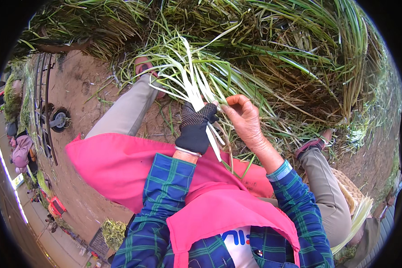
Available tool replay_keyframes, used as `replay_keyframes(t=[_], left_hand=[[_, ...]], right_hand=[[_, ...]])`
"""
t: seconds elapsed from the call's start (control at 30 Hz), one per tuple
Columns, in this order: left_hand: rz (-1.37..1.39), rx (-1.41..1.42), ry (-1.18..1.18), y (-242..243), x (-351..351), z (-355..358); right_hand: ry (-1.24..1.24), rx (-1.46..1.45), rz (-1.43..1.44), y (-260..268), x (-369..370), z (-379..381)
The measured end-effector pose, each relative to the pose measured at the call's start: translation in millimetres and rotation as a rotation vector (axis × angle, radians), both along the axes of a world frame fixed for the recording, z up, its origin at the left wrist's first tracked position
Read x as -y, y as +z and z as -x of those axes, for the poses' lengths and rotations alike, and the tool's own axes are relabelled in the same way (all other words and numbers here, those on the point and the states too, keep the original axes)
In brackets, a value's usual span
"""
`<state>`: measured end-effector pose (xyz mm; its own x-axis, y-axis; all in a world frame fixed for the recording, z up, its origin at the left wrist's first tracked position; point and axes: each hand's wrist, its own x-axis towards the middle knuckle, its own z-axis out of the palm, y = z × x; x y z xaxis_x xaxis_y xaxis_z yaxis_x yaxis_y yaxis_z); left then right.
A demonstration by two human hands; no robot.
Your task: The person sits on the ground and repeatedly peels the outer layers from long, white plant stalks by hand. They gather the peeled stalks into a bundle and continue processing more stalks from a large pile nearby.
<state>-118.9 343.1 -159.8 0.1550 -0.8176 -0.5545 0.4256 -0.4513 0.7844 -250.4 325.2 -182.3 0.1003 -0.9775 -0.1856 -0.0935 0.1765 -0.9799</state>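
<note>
My left hand (197,125), in a black glove with a dotted grip, is closed around a bunch of long white-and-green vegetable stalks (195,90). The pale stem ends (215,143) stick out below the glove, while the leafy tops fan away from me. Close beside it, my bare right hand (244,117) pinches a green leaf (222,99) between thumb and forefinger at the bunch's side. Its other fingers are curled. More loose stalks (234,80) lie just beyond both hands. A pink apron (120,160) covers my lap beneath the gloved hand.
A thick heap of uncut-looking green stalks (288,60) with brown dry parts fills the far side. To the left are a metal frame (47,100) and a wheel (59,119) on bare soil. A person (21,150) is farther left. Peeled pale stalks (356,224) lie at lower right.
</note>
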Motion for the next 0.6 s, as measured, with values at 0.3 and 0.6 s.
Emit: replay_keyframes(t=[0.3,0.6], left_hand=[[-0.04,-0.156,0.017,5,-5,-2],[0.234,0.368,-0.315,-6,-15,-12]], right_hand=[[-0.004,0.162,-0.015,-2,-10,-4],[0.083,0.189,-0.068,-13,-7,2]])
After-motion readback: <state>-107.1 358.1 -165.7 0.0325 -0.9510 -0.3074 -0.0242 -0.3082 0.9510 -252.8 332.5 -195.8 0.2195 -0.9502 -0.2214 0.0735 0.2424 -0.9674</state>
